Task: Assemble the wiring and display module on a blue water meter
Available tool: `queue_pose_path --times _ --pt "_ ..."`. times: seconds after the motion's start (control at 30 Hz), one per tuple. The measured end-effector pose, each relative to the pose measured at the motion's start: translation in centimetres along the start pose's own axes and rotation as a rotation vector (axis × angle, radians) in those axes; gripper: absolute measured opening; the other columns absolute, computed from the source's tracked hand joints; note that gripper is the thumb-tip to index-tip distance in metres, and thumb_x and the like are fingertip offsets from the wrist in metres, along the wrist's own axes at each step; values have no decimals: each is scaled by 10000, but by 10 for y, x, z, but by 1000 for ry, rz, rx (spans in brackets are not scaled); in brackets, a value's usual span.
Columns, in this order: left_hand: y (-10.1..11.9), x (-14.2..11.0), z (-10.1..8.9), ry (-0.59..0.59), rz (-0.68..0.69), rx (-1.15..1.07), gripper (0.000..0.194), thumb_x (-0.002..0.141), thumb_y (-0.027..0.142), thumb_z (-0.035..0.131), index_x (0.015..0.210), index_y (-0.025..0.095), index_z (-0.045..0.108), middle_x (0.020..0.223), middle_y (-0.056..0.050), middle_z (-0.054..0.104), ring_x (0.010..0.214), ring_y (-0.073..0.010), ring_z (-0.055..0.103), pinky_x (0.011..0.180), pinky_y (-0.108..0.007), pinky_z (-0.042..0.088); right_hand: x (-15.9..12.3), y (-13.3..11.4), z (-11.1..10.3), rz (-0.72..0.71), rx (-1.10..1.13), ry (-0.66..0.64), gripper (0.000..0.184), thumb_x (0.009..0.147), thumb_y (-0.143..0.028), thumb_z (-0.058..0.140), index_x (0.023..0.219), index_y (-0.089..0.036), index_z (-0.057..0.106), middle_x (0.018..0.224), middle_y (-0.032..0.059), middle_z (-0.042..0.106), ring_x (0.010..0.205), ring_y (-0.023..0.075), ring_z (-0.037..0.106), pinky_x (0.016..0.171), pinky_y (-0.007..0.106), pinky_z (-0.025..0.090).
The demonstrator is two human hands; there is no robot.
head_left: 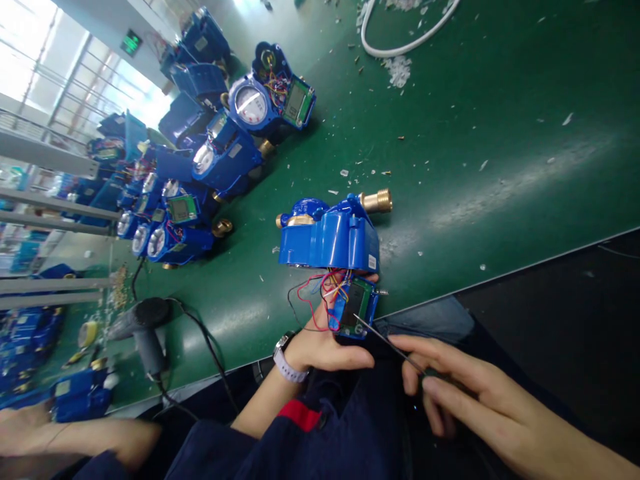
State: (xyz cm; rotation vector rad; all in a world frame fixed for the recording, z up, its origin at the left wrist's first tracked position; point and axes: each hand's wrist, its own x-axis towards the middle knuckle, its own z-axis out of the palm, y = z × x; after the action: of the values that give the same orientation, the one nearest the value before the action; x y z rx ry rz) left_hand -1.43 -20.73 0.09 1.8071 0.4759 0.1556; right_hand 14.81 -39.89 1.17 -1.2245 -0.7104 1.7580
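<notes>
A blue water meter (330, 233) with brass end fittings lies at the near edge of the green bench (475, 133). Coloured wires run from it to a small green circuit board in a blue frame (356, 310). My left hand (325, 347), with a watch on the wrist, is closed around that board from below. My right hand (460, 393) pinches a thin metal tool (385, 340), probably tweezers, whose tip touches the board.
Several more blue meters (210, 160) stand in a row at the left of the bench. A black heat gun (143, 327) with its cord lies near the front edge. A white cable (400, 40) curls at the top. Another person's arm (75, 440) rests at bottom left.
</notes>
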Motion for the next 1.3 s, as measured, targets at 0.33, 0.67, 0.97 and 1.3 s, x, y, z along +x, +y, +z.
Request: queue_pose_path --times 0.33,0.67,0.97,1.3 --pt "6 16 -34 -284 80 20 846 697 390 813 1420 215 409 1431 -139 488 1338 -305 462 1129 -435 374 -10 -8 -22 -413 -770 175 372 941 -270 533 1302 -353 555 1179 -14 670 1063 173 649 908 248 543" --pt "13 29 -42 -341 161 228 870 579 442 873 1313 176 488 1244 -148 608 1137 -297 609 1017 -405 474 -1 -9 -34 -527 -940 108 408 975 -268 459 1366 -379 492 1264 -61 626 1099 151 633 882 247 556" --pt "-4 26 -38 -383 258 27 913 650 384 839 1414 251 358 1425 -149 490 1318 -310 491 1111 -455 396 -4 -9 -43 -484 -930 92 438 970 -272 457 1387 -404 475 1270 -55 621 1089 167 638 861 238 571" --pt "10 39 -33 -484 90 52 718 703 379 767 1351 192 520 1386 -143 548 1248 -316 558 1100 -440 422 -6 -14 -47 -447 -961 78 431 975 -293 454 1384 -426 470 1252 -68 626 1048 168 656 812 243 598"
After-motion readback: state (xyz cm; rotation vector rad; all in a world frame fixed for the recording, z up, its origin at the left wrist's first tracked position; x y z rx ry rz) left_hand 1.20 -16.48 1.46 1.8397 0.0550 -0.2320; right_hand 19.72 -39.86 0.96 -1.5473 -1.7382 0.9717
